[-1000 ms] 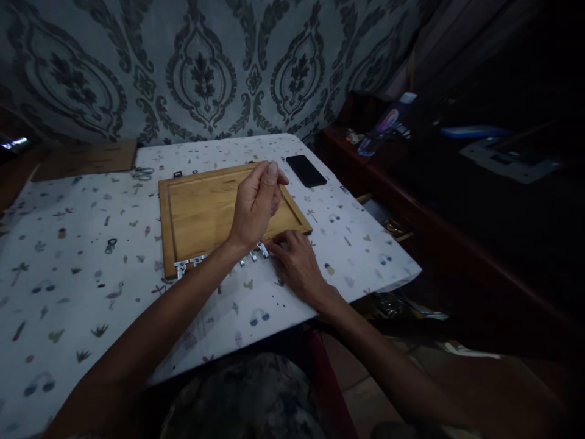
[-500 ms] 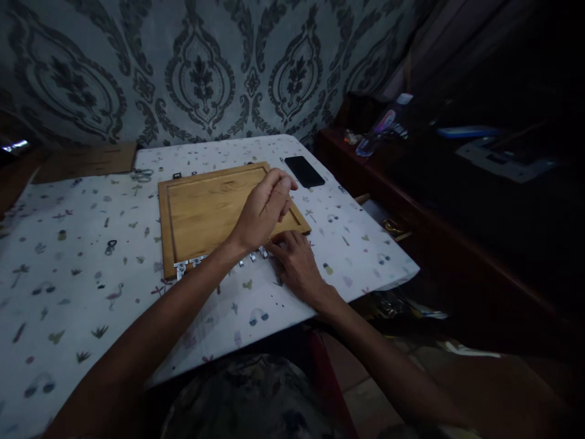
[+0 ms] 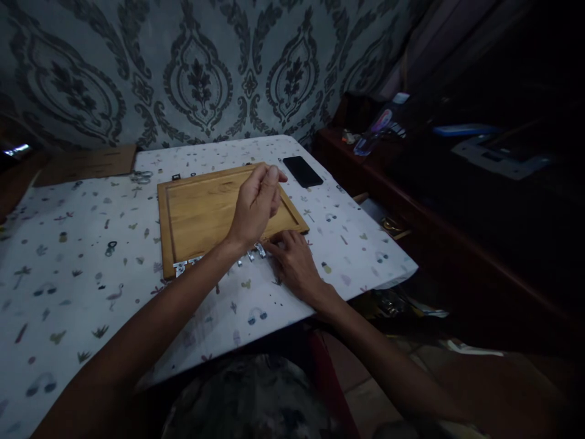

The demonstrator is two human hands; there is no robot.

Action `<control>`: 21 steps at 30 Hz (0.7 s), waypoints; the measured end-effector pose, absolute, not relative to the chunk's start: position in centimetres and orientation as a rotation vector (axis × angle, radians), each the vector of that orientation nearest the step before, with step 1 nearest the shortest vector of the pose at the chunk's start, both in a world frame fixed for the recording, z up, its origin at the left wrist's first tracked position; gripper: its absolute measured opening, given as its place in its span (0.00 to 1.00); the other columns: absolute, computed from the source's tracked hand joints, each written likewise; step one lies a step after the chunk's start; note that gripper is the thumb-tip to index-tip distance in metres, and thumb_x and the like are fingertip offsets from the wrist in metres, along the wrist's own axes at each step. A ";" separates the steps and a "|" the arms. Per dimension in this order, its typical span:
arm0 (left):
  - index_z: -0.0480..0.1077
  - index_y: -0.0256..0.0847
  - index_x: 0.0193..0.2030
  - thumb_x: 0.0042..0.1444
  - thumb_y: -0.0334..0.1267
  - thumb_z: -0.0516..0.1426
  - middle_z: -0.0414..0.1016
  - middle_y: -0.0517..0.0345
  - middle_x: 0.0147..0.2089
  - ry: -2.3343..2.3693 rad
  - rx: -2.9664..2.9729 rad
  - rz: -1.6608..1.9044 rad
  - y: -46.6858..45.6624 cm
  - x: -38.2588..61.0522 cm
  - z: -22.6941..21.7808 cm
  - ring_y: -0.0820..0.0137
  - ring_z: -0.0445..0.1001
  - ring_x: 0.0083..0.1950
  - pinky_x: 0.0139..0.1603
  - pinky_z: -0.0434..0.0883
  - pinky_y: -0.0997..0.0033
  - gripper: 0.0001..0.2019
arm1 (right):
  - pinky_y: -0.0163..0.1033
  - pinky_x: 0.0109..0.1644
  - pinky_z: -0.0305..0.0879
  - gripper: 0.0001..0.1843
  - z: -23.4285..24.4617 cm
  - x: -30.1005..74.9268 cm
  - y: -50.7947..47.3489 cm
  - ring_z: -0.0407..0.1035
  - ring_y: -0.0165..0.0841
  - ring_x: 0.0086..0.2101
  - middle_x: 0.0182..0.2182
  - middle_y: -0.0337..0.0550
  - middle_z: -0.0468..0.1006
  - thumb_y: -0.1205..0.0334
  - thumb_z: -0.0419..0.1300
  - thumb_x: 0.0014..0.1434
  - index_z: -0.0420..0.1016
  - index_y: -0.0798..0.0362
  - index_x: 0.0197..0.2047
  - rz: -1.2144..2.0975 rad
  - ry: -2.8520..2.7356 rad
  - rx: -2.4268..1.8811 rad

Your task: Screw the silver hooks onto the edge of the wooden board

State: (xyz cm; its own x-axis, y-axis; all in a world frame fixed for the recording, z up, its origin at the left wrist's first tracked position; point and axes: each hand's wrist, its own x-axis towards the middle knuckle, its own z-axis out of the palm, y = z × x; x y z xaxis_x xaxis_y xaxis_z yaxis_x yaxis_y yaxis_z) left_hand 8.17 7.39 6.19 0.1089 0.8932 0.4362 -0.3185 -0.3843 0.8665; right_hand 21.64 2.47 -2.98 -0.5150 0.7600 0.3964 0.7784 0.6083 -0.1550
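Note:
A framed wooden board [image 3: 196, 213] lies flat on the table, with several small metal clips [image 3: 260, 249] in a row along its near edge. Above the right part of the board, my left hand [image 3: 256, 204] is closed with the thumb on top. Anything inside its curled fingers is hidden. My right hand [image 3: 295, 262] rests at the near edge, fingertips pressed together beside the rightmost clip. What they pinch, if anything, is too small to make out. My left forearm covers part of the clip row.
A black phone [image 3: 302, 171] lies beyond the board's right corner. Scissors [image 3: 141, 177] and flat cardboard [image 3: 86, 164] are at the back left. A small black-and-metal piece [image 3: 110, 248] lies left of the board. A plastic bottle [image 3: 379, 128] is on the dark furniture at right.
My left hand has shifted a little left over the board, still closed. My right hand stays at the clip by the near edge. The view has moved slightly.

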 end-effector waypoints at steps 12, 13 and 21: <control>0.65 0.42 0.33 0.61 0.63 0.55 0.51 0.70 0.18 0.573 1.410 1.362 7.3 8.0 6.4 0.79 0.49 0.18 0.18 0.49 0.76 0.23 | 0.47 0.47 0.60 0.21 -2.4 21.5 2.3 0.63 0.43 0.44 0.42 0.51 0.74 0.74 0.58 0.61 0.80 0.48 0.54 -0.078 -2.416 -1.241; 0.65 0.42 0.32 0.61 0.62 0.55 0.53 0.69 0.18 0.597 1.403 1.396 7.2 8.0 6.3 0.79 0.50 0.18 0.19 0.51 0.75 0.23 | 0.47 0.47 0.59 0.21 -2.5 21.5 2.3 0.63 0.43 0.44 0.42 0.51 0.74 0.74 0.57 0.61 0.80 0.48 0.54 -0.083 -2.414 -1.239; 0.66 0.42 0.31 0.67 0.54 0.53 0.50 0.70 0.18 0.575 1.324 1.520 7.3 7.5 5.9 0.79 0.48 0.17 0.18 0.50 0.76 0.19 | 0.45 0.45 0.58 0.22 -3.0 21.7 2.4 0.62 0.42 0.43 0.42 0.51 0.74 0.73 0.56 0.63 0.79 0.49 0.56 -0.120 -2.396 -1.205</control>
